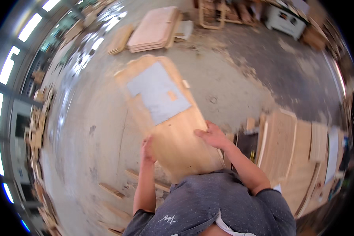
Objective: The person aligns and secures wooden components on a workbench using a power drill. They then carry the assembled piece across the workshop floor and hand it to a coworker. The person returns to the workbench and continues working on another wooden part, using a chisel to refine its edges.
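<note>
A long light-wood panel (177, 137) with a shaped, rounded far end is held out in front of my body, its near end against my shirt. On its upper face lies a grey-white sheet (157, 94) with notches, and a small wood-coloured patch shows within it. My left hand (147, 149) grips the panel's left edge, with its fingers partly hidden. Around the right edge is my right hand (212, 135), thumb on top. The panel's left side is smeared by motion.
Stacked shaped panels (155, 29) lie on the floor ahead. To my right, a workbench (299, 173) bears more boards. Loose wood strips (112, 190) lie on the floor at my left. A white machine (285, 23) stands far right, and piled wood offcuts (35, 133) line the left wall.
</note>
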A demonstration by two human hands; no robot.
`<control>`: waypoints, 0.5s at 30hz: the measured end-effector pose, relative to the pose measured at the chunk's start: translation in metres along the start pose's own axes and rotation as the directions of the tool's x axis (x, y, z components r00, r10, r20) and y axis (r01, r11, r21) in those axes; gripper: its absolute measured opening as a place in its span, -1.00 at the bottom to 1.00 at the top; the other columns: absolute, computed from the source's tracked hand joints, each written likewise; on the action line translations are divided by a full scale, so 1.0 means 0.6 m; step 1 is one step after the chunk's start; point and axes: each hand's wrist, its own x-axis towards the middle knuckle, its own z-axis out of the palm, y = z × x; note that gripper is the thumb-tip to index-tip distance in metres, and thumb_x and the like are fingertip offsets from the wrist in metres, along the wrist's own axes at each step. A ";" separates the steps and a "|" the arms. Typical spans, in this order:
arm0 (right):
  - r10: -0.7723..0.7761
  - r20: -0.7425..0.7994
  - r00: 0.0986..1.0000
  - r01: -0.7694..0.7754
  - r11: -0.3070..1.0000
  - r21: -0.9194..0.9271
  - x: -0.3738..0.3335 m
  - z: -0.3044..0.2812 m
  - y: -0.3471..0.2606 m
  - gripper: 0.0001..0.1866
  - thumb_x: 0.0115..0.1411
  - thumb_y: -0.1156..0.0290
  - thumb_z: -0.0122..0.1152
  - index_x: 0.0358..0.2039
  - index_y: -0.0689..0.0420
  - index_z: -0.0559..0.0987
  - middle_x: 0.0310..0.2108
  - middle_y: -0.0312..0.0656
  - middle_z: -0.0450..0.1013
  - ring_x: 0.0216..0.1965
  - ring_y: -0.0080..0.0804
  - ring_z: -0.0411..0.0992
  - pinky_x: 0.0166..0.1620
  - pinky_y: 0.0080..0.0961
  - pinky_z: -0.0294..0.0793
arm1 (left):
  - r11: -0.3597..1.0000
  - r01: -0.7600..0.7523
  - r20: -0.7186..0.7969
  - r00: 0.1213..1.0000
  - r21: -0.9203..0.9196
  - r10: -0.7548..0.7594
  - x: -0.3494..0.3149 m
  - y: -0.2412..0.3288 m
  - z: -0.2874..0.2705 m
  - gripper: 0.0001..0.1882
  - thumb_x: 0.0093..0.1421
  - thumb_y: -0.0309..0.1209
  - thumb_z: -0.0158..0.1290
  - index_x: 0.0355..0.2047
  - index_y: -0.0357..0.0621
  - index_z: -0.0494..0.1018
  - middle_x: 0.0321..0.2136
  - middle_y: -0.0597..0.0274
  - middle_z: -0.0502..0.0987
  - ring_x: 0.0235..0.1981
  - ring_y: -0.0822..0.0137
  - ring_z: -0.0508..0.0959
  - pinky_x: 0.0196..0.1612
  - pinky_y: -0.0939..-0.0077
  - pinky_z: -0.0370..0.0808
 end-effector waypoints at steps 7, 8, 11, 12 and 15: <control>0.049 -0.124 0.991 -0.032 0.990 0.135 0.238 -0.067 0.056 -0.55 0.26 0.28 0.25 0.02 0.35 0.45 -0.18 -0.05 0.56 -0.23 -0.37 0.55 -0.18 -0.36 0.56 | 0.878 0.464 0.069 0.886 -0.120 -0.458 0.155 -0.075 -0.002 -0.48 0.36 -0.09 -0.03 0.14 -0.23 0.40 -0.02 0.09 0.58 -0.01 0.20 0.58 0.07 0.24 0.53; 0.100 -0.138 0.985 -0.078 0.985 0.156 0.266 -0.080 0.063 -0.55 0.26 0.29 0.23 0.03 0.35 0.45 -0.17 -0.04 0.56 -0.22 -0.34 0.55 -0.18 -0.34 0.57 | 0.853 0.510 0.078 0.860 -0.110 -0.505 0.161 -0.080 -0.003 -0.46 0.37 -0.09 -0.05 0.19 -0.22 0.36 0.02 0.07 0.56 0.03 0.18 0.56 0.12 0.20 0.50; 0.302 -0.197 0.933 -0.253 0.937 0.241 0.321 -0.116 0.076 -0.55 0.28 0.32 0.19 0.06 0.36 0.44 -0.12 0.00 0.54 -0.18 -0.25 0.56 -0.16 -0.27 0.59 | 0.818 0.550 0.084 0.835 -0.166 -0.544 0.175 -0.103 -0.013 -0.45 0.39 -0.08 -0.07 0.23 -0.20 0.32 0.03 0.06 0.55 0.03 0.17 0.56 0.13 0.17 0.48; 0.382 -0.226 0.896 -0.316 0.907 0.279 0.341 -0.124 0.079 -0.55 0.29 0.32 0.17 0.08 0.36 0.43 -0.09 0.03 0.54 -0.16 -0.22 0.56 -0.14 -0.24 0.60 | 0.817 0.542 0.082 0.840 -0.196 -0.537 0.186 -0.107 -0.018 -0.45 0.39 -0.08 -0.08 0.23 -0.20 0.32 0.02 0.07 0.56 0.02 0.18 0.56 0.11 0.17 0.49; 0.520 -0.185 0.834 -0.359 0.766 0.534 0.414 -0.186 0.142 -0.54 0.30 0.35 0.11 0.14 0.34 0.40 -0.02 0.06 0.51 -0.07 -0.10 0.55 -0.04 -0.12 0.60 | 0.788 0.543 0.207 0.839 -0.291 -0.503 0.244 -0.103 -0.055 -0.58 0.44 -0.10 -0.15 0.08 -0.16 0.38 -0.03 0.06 0.56 -0.06 0.14 0.58 0.03 0.19 0.52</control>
